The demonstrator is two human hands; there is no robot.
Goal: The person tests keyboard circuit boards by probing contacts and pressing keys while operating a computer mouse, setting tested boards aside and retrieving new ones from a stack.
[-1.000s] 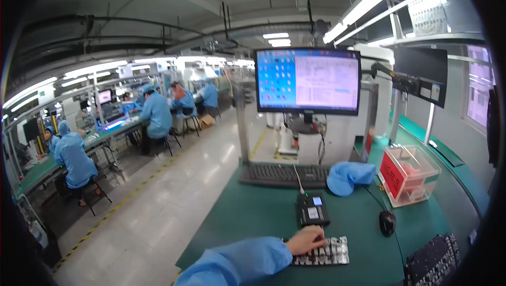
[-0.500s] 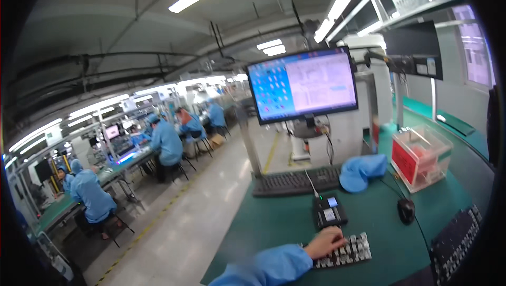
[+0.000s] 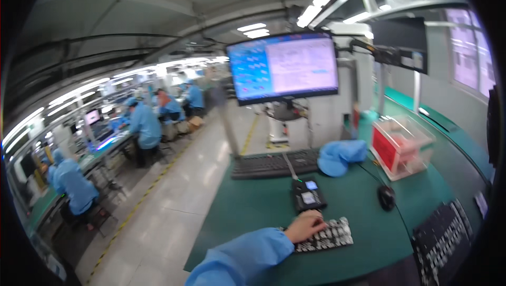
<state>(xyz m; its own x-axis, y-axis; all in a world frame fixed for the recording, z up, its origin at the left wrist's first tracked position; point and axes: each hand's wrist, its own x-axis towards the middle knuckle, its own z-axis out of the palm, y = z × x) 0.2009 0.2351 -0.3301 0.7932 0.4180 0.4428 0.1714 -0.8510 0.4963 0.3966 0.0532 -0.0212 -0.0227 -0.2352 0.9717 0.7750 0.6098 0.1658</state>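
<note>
My left hand point(image 3: 305, 226), in a blue sleeve, is on the left part of a compact keyboard point(image 3: 336, 235) with pale keys. Its fingers are bent, close together, and hold the keyboard near its upper edge; the fingertips are blurred. Just beyond the hand sits a small black box-shaped device point(image 3: 308, 195) with a lit screen and a pale cable. My right hand is out of sight.
Behind the device lie a black full-size keyboard point(image 3: 274, 165) and a blue cloth cap point(image 3: 341, 157). A monitor point(image 3: 284, 67) stands above them. To the right are a mouse point(image 3: 386, 197), a clear box with a red panel point(image 3: 403, 149) and another dark keyboard point(image 3: 443, 238). People in blue work at left.
The view has shifted, so the bench and monitor appear further left and higher. My left hand stays on the compact keyboard.
</note>
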